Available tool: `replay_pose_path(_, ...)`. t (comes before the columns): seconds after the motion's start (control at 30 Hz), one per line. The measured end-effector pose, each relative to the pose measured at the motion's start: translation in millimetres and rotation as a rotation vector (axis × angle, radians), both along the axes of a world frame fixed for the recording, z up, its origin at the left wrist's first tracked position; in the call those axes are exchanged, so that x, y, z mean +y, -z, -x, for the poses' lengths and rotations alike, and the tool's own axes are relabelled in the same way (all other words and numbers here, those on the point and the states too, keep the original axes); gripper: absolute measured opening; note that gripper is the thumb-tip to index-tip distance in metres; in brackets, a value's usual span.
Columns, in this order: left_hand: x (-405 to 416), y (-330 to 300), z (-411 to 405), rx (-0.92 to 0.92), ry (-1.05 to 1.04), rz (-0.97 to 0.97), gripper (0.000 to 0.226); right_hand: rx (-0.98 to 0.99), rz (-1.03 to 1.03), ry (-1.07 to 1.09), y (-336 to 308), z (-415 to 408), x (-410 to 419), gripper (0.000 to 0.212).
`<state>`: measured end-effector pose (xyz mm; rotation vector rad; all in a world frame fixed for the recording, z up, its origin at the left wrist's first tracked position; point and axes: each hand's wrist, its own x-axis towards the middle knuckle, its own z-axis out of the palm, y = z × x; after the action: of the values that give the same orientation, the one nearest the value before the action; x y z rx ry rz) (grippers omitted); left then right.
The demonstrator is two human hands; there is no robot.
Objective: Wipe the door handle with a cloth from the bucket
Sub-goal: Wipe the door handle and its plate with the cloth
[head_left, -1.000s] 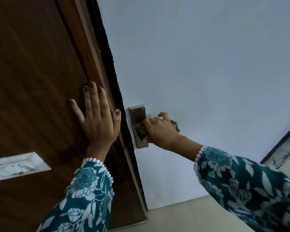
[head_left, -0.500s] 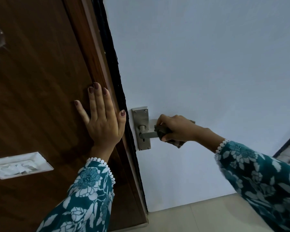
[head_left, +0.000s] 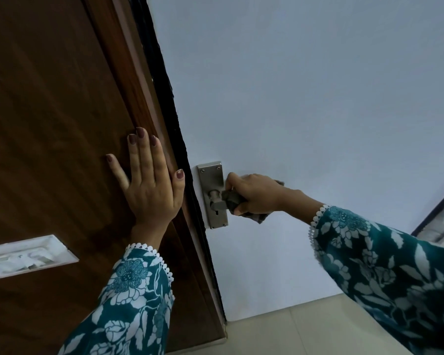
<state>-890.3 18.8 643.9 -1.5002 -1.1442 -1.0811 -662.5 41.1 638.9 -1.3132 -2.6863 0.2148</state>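
Note:
A silver door handle on a steel backplate is fixed to the pale door. My right hand grips a dark grey cloth wrapped around the lever; only the lever's stub near the plate shows. A corner of the cloth hangs below my fist. My left hand lies flat, fingers spread, against the brown wooden door frame. The bucket is not in view.
A white switch plate is set in the wooden panel at lower left. A dark seal runs along the door's edge. Beige floor tiles show at the bottom, and a dark-framed opening sits at the far right.
My right hand slid out along the lever with the cloth, then came partway back toward the backplate. My left hand has stayed flat on the wood.

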Motion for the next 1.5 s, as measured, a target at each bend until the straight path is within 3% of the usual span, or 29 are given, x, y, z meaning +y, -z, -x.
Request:
replay_pose_path(0.13, -1, 0, -1, -0.002, 0.000, 0.007, 0.060, 0.106, 0.057, 0.066, 10, -30, 4, 0.047)
replay_pose_path(0.27, -2, -1, -1, -0.002, -0.003, 0.020, 0.060, 0.399, 0.135, 0.132, 27, -42, -1, 0.041)
replay_pose_path(0.37, -3, -1, -2, -0.013, -0.005, 0.020, 0.060, 0.854, 0.237, 0.269, 49, -45, -16, 0.034)
replay_pose_path(0.5, -4, -2, -5, -0.014, -0.016, 0.025, 0.060, 1.652, 0.461, 0.363, 79, -27, -34, 0.020)
replay_pose_path(0.63, -6, -4, -5, -0.021, -0.010, 0.042, 0.061, 2.301, 0.720, 0.236, 87, -1, -40, 0.016)
replay_pose_path(0.7, -7, -4, -5, -0.020, -0.007, 0.046, 0.061, 2.510, 0.890, 0.188, 86, 11, -44, 0.024)
replay_pose_path(0.8, -8, -5, -6, -0.010, 0.002, 0.047, 0.061, 2.600, 1.071, 0.195, 83, 30, -47, 0.035)
replay_pose_path(0.93, -8, -5, -6, -0.007, -0.002, 0.045, 0.061, 2.609, 1.152, 0.257, 81, 60, -50, 0.032)
replay_pose_path(1.27, -9, -6, -6, -0.022, 0.014, 0.069, 0.060, 2.419, 1.006, 0.505, 80, 49, -48, 0.022)
replay_pose_path(1.4, -9, -4, -5, -0.026, 0.016, 0.081, 0.061, 2.503, 0.876, 0.575, 79, 21, -46, 0.021)
replay_pose_path(1.5, -8, -5, -7, -0.035, 0.002, 0.079, 0.061, 2.506, 0.899, 0.591, 78, 21, -47, 0.021)
